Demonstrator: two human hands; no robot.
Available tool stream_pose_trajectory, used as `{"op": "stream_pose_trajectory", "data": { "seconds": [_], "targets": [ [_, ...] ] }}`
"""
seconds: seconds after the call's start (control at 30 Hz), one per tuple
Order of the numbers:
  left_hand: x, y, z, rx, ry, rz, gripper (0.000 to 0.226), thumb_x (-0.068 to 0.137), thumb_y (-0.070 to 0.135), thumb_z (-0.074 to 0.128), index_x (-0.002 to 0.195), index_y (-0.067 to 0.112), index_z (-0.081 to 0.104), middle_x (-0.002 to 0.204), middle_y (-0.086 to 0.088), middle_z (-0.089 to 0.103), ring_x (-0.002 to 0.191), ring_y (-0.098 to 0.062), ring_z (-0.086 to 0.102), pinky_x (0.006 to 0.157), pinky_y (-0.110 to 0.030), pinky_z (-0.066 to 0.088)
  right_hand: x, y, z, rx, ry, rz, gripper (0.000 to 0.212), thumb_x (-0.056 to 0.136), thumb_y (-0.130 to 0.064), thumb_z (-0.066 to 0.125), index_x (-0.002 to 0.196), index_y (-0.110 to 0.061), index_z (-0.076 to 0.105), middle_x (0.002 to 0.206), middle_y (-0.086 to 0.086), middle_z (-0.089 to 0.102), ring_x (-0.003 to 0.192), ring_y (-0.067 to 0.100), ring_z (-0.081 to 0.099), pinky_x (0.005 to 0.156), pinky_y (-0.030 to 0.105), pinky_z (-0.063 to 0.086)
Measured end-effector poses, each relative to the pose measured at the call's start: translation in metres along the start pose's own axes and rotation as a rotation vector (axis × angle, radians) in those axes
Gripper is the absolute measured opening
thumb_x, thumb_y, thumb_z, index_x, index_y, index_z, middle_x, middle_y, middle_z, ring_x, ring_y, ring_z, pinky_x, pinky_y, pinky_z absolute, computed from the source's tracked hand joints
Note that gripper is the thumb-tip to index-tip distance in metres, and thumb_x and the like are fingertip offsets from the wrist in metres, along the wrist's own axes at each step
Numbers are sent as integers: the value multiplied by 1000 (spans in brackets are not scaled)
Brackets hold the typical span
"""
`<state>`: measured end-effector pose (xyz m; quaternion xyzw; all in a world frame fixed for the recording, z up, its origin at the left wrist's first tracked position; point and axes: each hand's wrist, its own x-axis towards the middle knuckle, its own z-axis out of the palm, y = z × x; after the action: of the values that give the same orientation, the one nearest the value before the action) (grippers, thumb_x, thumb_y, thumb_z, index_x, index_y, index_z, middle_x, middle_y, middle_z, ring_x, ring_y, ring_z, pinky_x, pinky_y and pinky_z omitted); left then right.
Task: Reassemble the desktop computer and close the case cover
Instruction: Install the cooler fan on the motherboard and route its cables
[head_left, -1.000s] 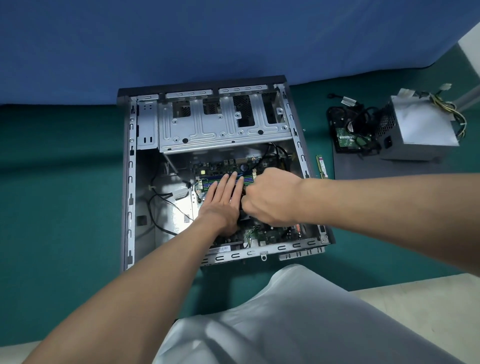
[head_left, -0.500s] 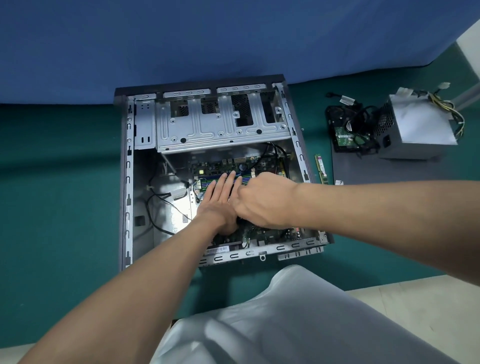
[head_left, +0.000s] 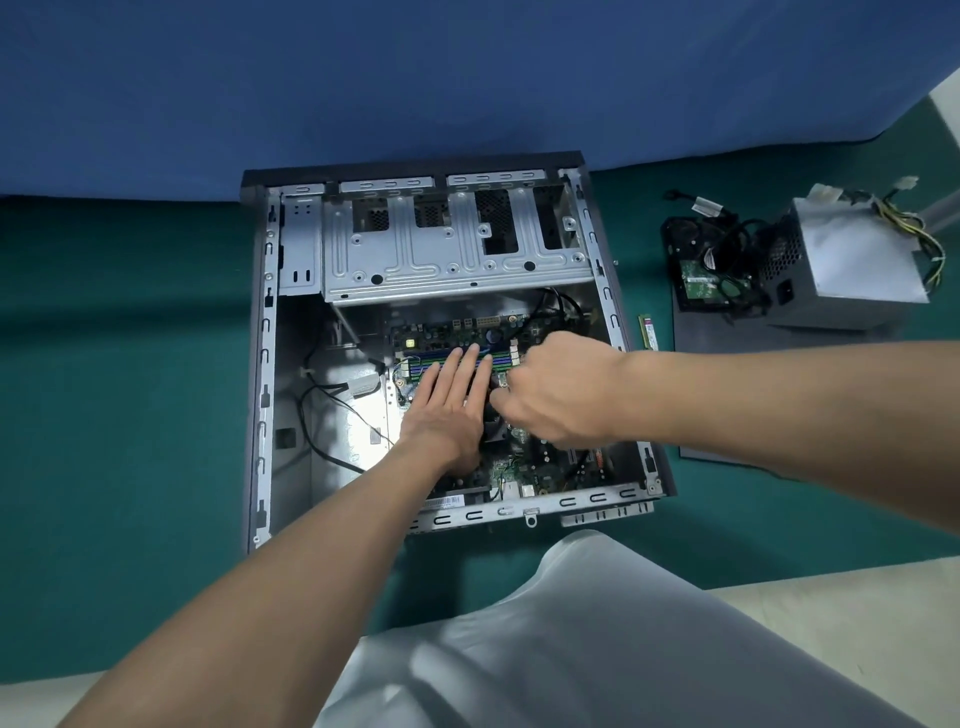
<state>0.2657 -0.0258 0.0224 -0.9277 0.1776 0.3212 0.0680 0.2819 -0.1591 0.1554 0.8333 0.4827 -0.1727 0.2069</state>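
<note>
Case (head_left: 262, 364): open, lying flat on green floor, centre.
Motherboard (head_left: 441, 335): inside case, below drive cage (head_left: 447, 244).
Left hand (head_left: 447, 410): fingers straight, flat on motherboard, tips over memory slots; grips nothing.
Right hand (head_left: 561, 389): fingers curled, knuckles up, beside left hand; any grip hidden, cannot tell.
Power supply (head_left: 857, 260): outside case, right, on dark panel (head_left: 717, 332).
Memory stick (head_left: 647, 332): on floor, just beside case.

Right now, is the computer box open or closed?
Open. The computer case has no cover on it: the motherboard shows, and the left hand and right hand reach inside.
</note>
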Motion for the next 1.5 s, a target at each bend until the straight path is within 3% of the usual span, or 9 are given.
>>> {"op": "stream_pose_trajectory", "data": {
  "seconds": [0.2, 0.37, 0.53, 0.73, 0.93, 1.03, 1.17, 1.3, 1.5],
  "targets": [
    [-1, 1, 1, -1, 9, 3, 94, 90, 8, 42, 139, 9, -38, 150, -9, -40, 140, -26, -34, 117, -44, -14, 14, -1, 4, 834, -203, 640, 16, 96, -24, 47, 85, -12, 50, 92, 15, 57, 84, 30, 55, 69, 30, 40],
    [-1, 1, -2, -2, 1, 5, 94, 90, 9, 42, 133, 9, -41, 149, -10, -41, 139, -26, -35, 117, -44, -14, 3, 3, -7, 379, -291, 291, 32, 100, -17, 39, 128, -1, 39, 95, 8, 57, 69, 20, 45, 54, 30, 35],
    [0, 0, 1, -10, 12, 1, 94, 91, 15, 43, 138, 11, -39, 149, -8, -41, 139, -25, -36, 114, -42, -17, -1, -10, -1, -81, -10, -77, 27, 97, -13, 35, 111, -1, 54, 105, 17, 65, 86, 31, 63, 59, 34, 34],
    [-1, 1, 1, -7, 15, 2, 92, 90, 7, 42, 125, 9, -44, 149, -10, -42, 139, -26, -35, 116, -44, -16, 15, -6, -4, 826, -194, 651, 5, 94, -17, 45, 94, -14, 49, 110, 12, 58, 86, 28, 51, 73, 32, 42],
    [-2, 0, -1, 5, -19, -7, 93, 92, 16, 44, 126, 8, -43, 147, -10, -45, 138, -26, -37, 112, -42, -20, 5, -14, -6, -31, -87, 104, 31, 100, -17, 35, 126, -6, 48, 116, 12, 61, 81, 27, 58, 50, 33, 31],
    [0, 0, 0, -5, 1, -7, 96, 92, 15, 44, 134, 10, -41, 148, -8, -43, 138, -25, -36, 110, -41, -21, 5, -16, -1, 8, -88, 84, 29, 98, -18, 37, 117, -5, 54, 112, 14, 62, 81, 29, 57, 61, 33, 35],
    [0, 0, 1, -18, 4, -4, 96, 93, 13, 46, 138, 11, -39, 149, -8, -42, 139, -25, -35, 113, -42, -18, 10, -12, 0, 681, -227, 627, 27, 95, -19, 44, 116, -7, 55, 113, 12, 60, 91, 29, 55, 75, 34, 44],
    [0, 1, -1, -14, -1, 2, 96, 93, 14, 46, 140, 11, -38, 149, -8, -42, 139, -25, -35, 113, -42, -18, 5, -12, -10, 495, -383, 349, 38, 101, -16, 41, 135, -1, 39, 127, 12, 54, 105, 24, 55, 73, 30, 45],
    [0, -1, -1, -2, -11, 3, 95, 93, 24, 48, 143, 10, -33, 149, -8, -42, 139, -24, -35, 114, -41, -18, 7, -8, -2, -25, -15, -70, 24, 97, -16, 40, 108, -7, 60, 96, 13, 67, 81, 30, 63, 57, 33, 35]
  ]
}}
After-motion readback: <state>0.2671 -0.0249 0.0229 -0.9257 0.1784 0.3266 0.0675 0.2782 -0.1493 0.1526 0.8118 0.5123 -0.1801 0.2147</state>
